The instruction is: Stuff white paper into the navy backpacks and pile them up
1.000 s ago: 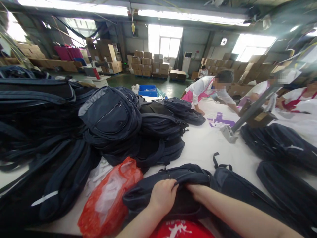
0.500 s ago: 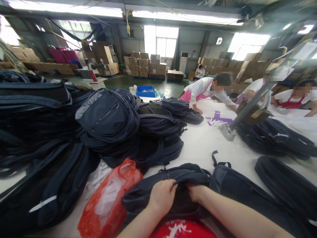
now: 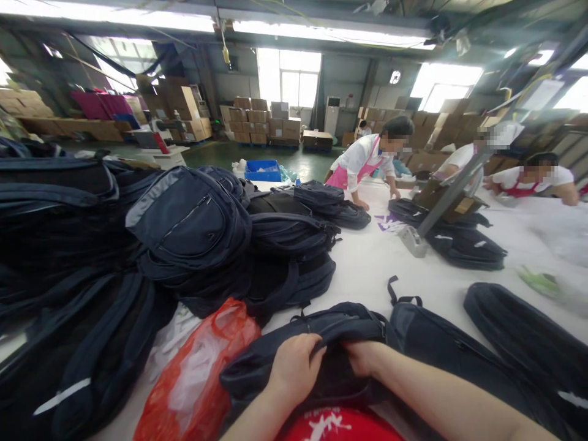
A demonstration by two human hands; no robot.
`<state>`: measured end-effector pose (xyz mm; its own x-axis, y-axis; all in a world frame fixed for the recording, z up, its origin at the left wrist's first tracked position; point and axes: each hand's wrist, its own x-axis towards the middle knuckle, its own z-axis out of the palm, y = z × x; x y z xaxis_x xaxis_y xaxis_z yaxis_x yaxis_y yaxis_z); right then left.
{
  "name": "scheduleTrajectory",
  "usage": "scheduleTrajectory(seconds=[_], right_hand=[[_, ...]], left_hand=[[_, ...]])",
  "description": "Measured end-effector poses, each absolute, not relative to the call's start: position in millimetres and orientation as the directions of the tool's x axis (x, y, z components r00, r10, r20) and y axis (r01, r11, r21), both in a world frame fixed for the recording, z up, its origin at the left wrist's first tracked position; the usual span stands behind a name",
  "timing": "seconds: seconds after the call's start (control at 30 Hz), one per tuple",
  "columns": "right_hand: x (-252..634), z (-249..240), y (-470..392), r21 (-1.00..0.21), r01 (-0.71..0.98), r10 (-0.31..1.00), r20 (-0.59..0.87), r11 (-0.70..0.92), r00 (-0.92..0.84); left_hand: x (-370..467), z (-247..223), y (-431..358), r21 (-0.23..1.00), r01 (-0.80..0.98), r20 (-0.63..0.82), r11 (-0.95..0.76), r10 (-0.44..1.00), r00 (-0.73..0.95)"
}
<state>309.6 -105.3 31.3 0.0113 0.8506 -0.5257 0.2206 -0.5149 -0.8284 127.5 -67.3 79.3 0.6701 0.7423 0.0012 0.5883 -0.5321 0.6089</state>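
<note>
Now both hands gripping navy backpack (image 3: 316, 349)

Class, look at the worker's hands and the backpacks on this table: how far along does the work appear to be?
Done, it seems: flat backpacks lie to the right. In hand: the left hand grips the opening of a navy backpack and the right hand is at that opening. Left, probably: the big heap of backpacks on the left, beside a red plastic bag.

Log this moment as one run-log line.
left hand: grip on navy backpack opening | right hand: at same opening | red plastic bag: beside it, left | backpack pile: behind
</note>
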Motion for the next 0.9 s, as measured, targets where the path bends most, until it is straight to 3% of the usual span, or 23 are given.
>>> scheduleTrajectory(seconds=[0.17, 0.27, 0.33, 0.43, 0.7, 0.9], right_hand=[[352, 80, -123, -0.799, 0.460, 0.907, -0.419, -0.388, 0.037], [393, 100, -131, -0.588, 0.770, 0.955, -0.282, -0.249, 0.094], [419, 99, -131, -0.413, 0.877, 0.964, -0.197, -0.247, 0.179], [447, 86, -126, -0.360, 0.890, 0.957, -0.166, -0.282, 0.236], [472, 59, -116, -0.204, 0.949, 0.929, -0.332, -0.239, 0.163], [473, 60, -114, -0.135, 0.966, 0.895, -0.421, -0.221, 0.146]], left_hand=[[95, 92, -57, 0.604, 0.634, 0.037, -0.483, 0.812, 0.583], [84, 96, -47, 0.628, 0.637, 0.006, -0.447, 0.822, 0.570], [86, 98, -42, 0.636, 0.625, -0.011, -0.453, 0.804, 0.594], [99, 103, -37, 0.620, 0.610, -0.032, -0.494, 0.760, 0.649], [128, 110, -41, 0.531, 0.593, -0.180, -0.605, 0.604, 0.777], [121, 109, -39, 0.565, 0.592, -0.194, -0.574, 0.606, 0.772]])
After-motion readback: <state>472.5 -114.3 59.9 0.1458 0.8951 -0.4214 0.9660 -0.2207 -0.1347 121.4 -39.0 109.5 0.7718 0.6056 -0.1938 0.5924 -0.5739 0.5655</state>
